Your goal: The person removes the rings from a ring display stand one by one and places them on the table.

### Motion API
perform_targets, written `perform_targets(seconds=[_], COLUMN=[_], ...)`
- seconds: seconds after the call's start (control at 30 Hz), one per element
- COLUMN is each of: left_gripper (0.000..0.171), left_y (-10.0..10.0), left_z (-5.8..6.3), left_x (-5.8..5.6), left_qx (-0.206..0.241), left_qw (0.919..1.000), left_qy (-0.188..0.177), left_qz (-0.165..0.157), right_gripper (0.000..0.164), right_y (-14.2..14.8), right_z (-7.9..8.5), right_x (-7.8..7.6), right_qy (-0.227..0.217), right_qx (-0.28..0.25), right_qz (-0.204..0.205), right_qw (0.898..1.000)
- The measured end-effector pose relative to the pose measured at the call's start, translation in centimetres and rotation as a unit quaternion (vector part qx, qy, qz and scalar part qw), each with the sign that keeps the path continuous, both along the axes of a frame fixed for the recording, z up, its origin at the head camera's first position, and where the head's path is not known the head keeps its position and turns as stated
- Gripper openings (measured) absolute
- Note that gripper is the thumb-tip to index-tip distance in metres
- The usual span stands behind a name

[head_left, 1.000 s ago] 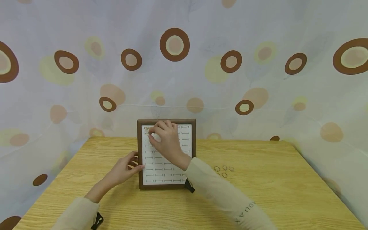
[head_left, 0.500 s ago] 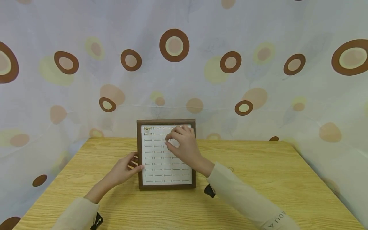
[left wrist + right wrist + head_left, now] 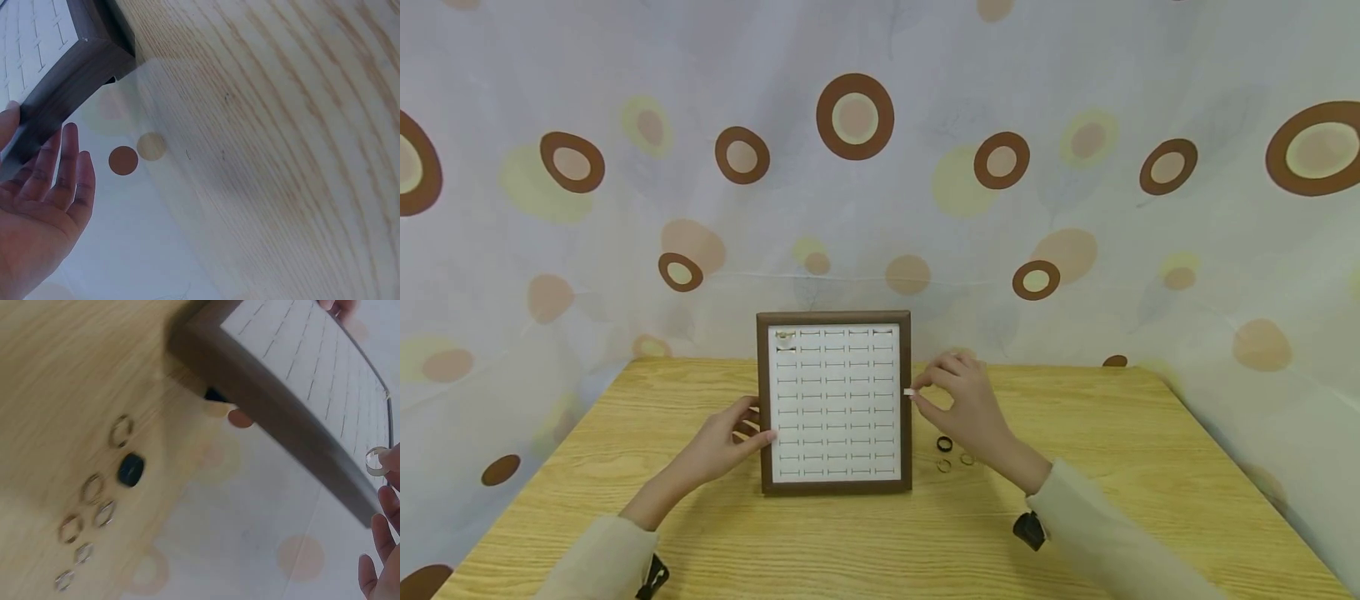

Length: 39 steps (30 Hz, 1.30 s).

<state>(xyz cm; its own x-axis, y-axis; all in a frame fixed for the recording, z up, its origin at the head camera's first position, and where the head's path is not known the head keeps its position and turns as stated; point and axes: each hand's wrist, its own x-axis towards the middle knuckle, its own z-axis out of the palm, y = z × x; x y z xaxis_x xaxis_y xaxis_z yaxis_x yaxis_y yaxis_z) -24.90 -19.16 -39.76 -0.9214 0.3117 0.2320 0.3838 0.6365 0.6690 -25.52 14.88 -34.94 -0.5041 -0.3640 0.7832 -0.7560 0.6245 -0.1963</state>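
A ring display board [image 3: 837, 403] with a brown frame and a white slotted face stands on the table. My left hand [image 3: 730, 438] holds its left edge, thumb on the front; in the left wrist view the fingers [image 3: 64, 178] lie along the frame's side. Just off the right edge, my right hand [image 3: 972, 406] pinches a pale ring [image 3: 376, 461] between thumb and finger. One gold-topped ring [image 3: 784, 336] sits in the top-left slot. The slot below it gapes slightly. In the right wrist view, my right hand's other fingers are spread apart.
On the wooden table [image 3: 700, 533] right of the board lie several loose rings, among them a black ring [image 3: 131, 469], a gold ring [image 3: 121, 431] and a copper-coloured ring [image 3: 70, 529]. A patterned curtain [image 3: 880, 208] hangs behind and at both sides.
My right hand has moved from the board's upper left, rightward and down past its right edge, with the ring pinched. Loose rings have come into view under the arm. My left hand stays put.
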Motion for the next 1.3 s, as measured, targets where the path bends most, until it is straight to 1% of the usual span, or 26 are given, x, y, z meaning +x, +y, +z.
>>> perform_targets(seconds=[0.13, 0.23, 0.47, 0.63, 0.77, 0.93, 1.03, 1.17, 1.3], left_gripper=[0.047, 0.047, 0.046, 0.046, 0.046, 0.047, 0.047, 0.047, 0.047], left_y=[0.0, 0.0, 0.1, 0.0, 0.0, 0.0, 0.0, 0.0, 0.1], left_z=[0.0, 0.0, 0.1, 0.0, 0.0, -0.1, -0.1, 0.0, 0.0], left_x=[0.0, 0.0, 0.1, 0.1, 0.1, 0.1, 0.0, 0.1, 0.1], left_qx=[-0.002, -0.003, -0.007, -0.004, 0.001, 0.006, 0.007, 0.007, 0.005], left_qw=[1.0000, 1.0000, 1.0000, 1.0000, 1.0000, 0.9999, 0.9999, 0.9999, 1.0000], left_qy=[0.001, -0.001, 0.001, -0.001, -0.004, -0.008, -0.010, -0.009, -0.008], left_qz=[0.002, 0.002, 0.000, 0.002, 0.003, 0.002, 0.000, -0.002, -0.002], right_gripper=[0.014, 0.015, 0.018, 0.018, 0.017, 0.016, 0.016, 0.018, 0.019], right_y=[2.3, 4.1, 7.8, 9.5, 10.4, 11.1, 11.4, 11.6, 11.7], right_z=[-1.1, -2.0, -4.6, -5.9, -6.5, -7.1, -7.4, -7.7, -7.6], right_x=[0.2, 0.4, -0.1, -0.1, -0.1, 0.0, 0.1, 0.0, -0.1], right_qy=[-0.006, -0.017, -0.022, -0.051, -0.091, -0.144, -0.165, -0.178, -0.190], right_qx=[0.007, 0.021, 0.055, 0.077, 0.110, 0.166, 0.189, 0.196, 0.205], right_qz=[-0.015, -0.031, -0.069, -0.097, -0.110, -0.124, -0.128, -0.126, -0.119], right_qw=[1.000, 0.999, 0.996, 0.991, 0.984, 0.968, 0.959, 0.956, 0.953])
